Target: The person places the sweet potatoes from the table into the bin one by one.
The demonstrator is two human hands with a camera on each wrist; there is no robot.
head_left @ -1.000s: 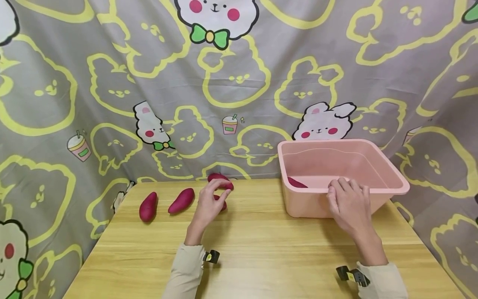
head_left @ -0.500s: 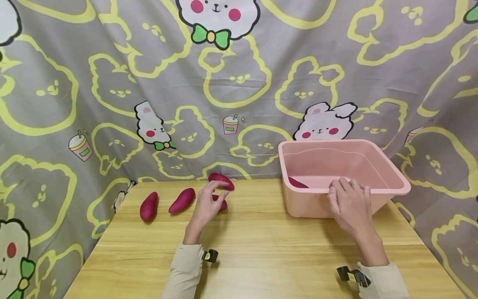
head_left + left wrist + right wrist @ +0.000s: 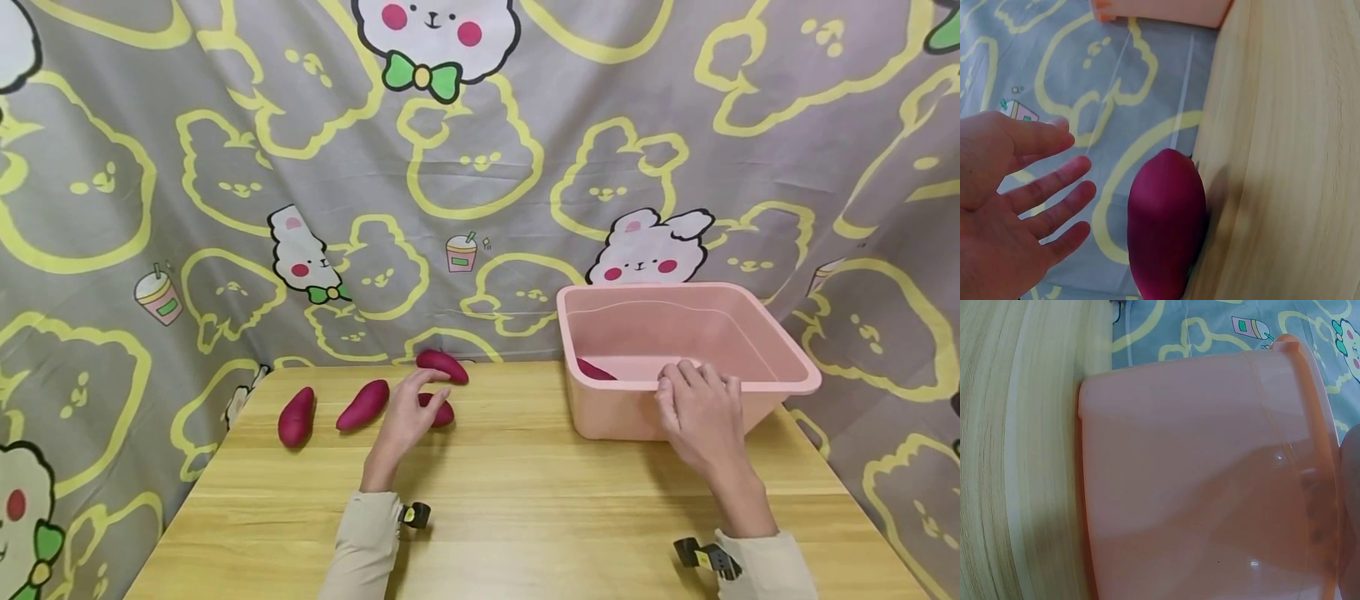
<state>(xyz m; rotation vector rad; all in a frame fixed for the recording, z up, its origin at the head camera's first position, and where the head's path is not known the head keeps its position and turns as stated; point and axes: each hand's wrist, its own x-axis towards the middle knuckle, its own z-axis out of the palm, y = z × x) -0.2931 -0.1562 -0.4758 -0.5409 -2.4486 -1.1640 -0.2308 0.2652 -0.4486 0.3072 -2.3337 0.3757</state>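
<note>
Four elongated purple-red tubers (image 3: 363, 406) lie on a wooden counter (image 3: 525, 500); the left hand (image 3: 402, 419), fingers parted, hovers near two; the right hand (image 3: 702, 421) grips a pink plastic bin's (image 3: 618, 415) rim.

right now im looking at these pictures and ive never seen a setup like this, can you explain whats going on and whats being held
There is no machine here, just a person's two bare hands. The wide picture comes from a camera worn on the head, looking forward and down. The two close ones come from a small camera on each wrist: one shows the left hand and a sweet potato, the other mostly the side of a pink tub.

Four sweet potatoes lie on the wooden table, and part of another shows inside the tub. The left hand is beside the two nearest the tub, fingers parted, holding nothing. The right hand grips the tub's front rim. Behind hangs a grey patterned cloth.
</note>
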